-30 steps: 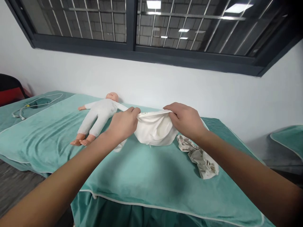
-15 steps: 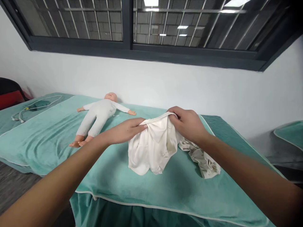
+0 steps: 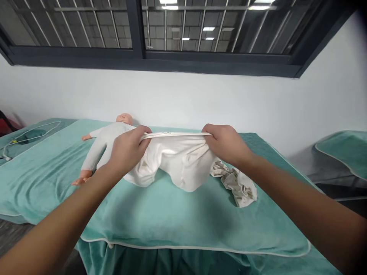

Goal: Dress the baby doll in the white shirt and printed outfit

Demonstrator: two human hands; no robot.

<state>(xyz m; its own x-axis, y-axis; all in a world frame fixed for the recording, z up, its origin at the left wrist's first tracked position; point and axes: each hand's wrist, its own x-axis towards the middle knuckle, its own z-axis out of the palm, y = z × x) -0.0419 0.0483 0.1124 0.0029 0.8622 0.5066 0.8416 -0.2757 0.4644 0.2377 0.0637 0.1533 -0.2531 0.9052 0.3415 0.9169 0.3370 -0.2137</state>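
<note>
A white baby garment (image 3: pixel 186 160) hangs in the air above the bed, its upper edge pulled straight between my hands. My left hand (image 3: pixel 130 147) pinches one end of that edge, and my right hand (image 3: pixel 225 143) pinches the other. The cloth sags in two rounded lobes below; its exact cut is hard to tell. Behind my left hand a baby doll (image 3: pixel 107 137) in a white suit lies on its back, one leg partly hidden by my arm. To the right, close below my right hand, lies a crumpled patterned cloth (image 3: pixel 236 185).
A green fleece cover (image 3: pixel 160 225) with pale piping spreads over the bed. At the far left lies a white cord (image 3: pixel 37 126). A white wall (image 3: pixel 183 99) and a dark-framed barred window (image 3: pixel 215 63) rise behind. Another green-covered surface (image 3: pixel 346 151) stands at the right.
My left hand has moved left, away from my right, stretching the garment's edge wide and taut. The cloth's lower part has risen and spread. The view has shifted slightly right.
</note>
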